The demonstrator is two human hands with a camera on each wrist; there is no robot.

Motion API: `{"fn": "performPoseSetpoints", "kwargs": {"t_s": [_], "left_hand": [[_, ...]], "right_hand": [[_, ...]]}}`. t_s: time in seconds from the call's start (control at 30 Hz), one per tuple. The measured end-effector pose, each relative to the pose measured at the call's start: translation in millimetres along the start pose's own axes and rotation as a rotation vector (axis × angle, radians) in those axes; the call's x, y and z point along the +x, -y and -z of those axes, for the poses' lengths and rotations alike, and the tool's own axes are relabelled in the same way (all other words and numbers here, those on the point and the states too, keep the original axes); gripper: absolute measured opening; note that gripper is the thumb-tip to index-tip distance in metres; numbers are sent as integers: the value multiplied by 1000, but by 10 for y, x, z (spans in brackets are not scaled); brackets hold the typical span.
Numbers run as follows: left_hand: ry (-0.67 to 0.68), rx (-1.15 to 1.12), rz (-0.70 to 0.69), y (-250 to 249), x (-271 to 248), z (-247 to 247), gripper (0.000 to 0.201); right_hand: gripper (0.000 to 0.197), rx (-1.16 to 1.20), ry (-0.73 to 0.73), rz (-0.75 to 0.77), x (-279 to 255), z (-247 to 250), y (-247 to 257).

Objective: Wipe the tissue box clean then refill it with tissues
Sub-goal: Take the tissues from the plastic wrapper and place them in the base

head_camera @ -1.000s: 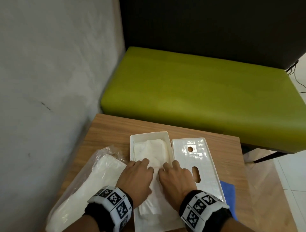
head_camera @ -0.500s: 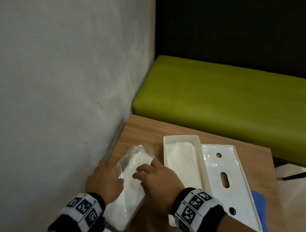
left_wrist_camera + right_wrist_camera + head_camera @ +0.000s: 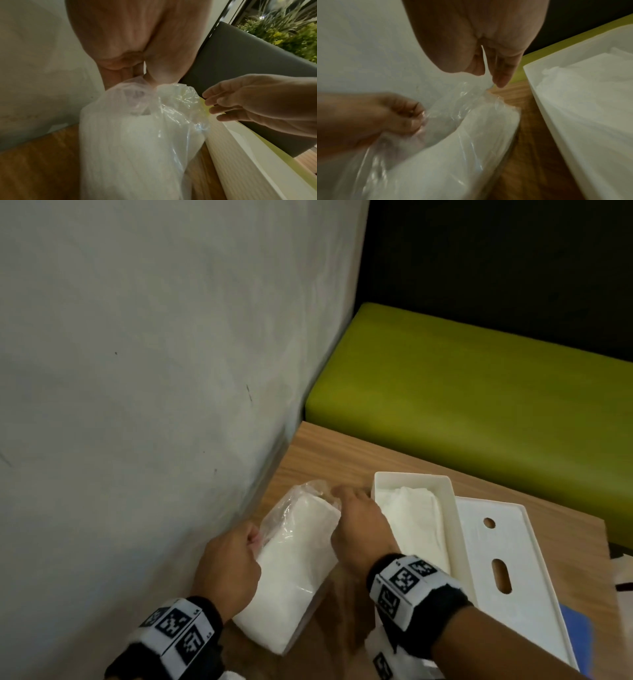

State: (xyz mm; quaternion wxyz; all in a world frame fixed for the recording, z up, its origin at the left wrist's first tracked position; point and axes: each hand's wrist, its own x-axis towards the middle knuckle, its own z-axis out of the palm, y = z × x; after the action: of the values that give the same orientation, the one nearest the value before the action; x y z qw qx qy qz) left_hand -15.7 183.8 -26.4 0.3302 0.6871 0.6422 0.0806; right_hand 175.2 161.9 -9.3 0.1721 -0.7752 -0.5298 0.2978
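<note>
A white tissue box (image 3: 412, 476) stands open on the wooden table (image 3: 318, 450) with tissues (image 3: 414, 522) lying in it. Left of it lies a pack of white tissues in a clear plastic bag (image 3: 294, 556). My left hand (image 3: 255, 537) pinches the bag's loose plastic on its left side, and the left wrist view shows that pinch (image 3: 147, 79). My right hand (image 3: 342, 498) reaches over the bag's far right corner. Its straight fingertips (image 3: 500, 81) touch the crumpled mouth of the bag (image 3: 471, 97). The box wall (image 3: 539, 83) is just right of them.
The box's white lid (image 3: 513, 577) lies inside up to the right of the box, with a blue cloth (image 3: 579, 631) past its near corner. A grey wall (image 3: 137, 371) runs close along the table's left edge. A green bench (image 3: 479, 392) stands behind the table.
Both hands left the tissues in the box and went left to the bagged pack. The left hand now pinches the plastic, and the right hand has slid to the bag's far end.
</note>
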Motion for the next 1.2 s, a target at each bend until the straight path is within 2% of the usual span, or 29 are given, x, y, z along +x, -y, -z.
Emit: {"fn": "performPoseSetpoints", "kwargs": {"t_s": [0.1,0.23,0.37,0.43,0.53,0.67,0.8,0.87,0.93,0.97,1.03,1.1,1.2], "left_hand": [[-9,-46,-99,54,-19,13,25],[-44,-88,-245,38,-64,80,30],[-145,-136,-332,-31,-70,133,35],[-174,-149,-363,-98,-70,144,44],[-210,-166,-369,-185,-93,139,51],[-261,-186,-367,-258,-118,111,49],[-303,-182,-361,-287,-138,88,37],[-236,-205,-311,-272,-137,72,41],[-85,-283,-270,-283,-131,89,37],[6,-298,-253,-311,-139,122,45],[167,-283,-273,-373,-139,162,79],[277,-278,-298,-530,-139,191,94],[289,-298,-315,-662,-129,141,77]], "right_hand": [[34,38,-15,-110,141,45,-26],[21,34,20,-77,241,126,-52],[51,-37,120,-3,292,262,-33],[58,-65,139,14,314,311,-6],[52,-60,110,11,337,347,9],[56,-231,60,105,300,392,4],[35,-238,50,230,195,425,16],[28,-245,41,314,140,448,3],[25,-184,42,380,83,479,-16],[24,-157,50,408,50,496,-15],[14,-127,57,480,-9,524,-12],[5,-117,40,541,-59,561,-2],[9,-136,-52,599,-123,641,12]]}}
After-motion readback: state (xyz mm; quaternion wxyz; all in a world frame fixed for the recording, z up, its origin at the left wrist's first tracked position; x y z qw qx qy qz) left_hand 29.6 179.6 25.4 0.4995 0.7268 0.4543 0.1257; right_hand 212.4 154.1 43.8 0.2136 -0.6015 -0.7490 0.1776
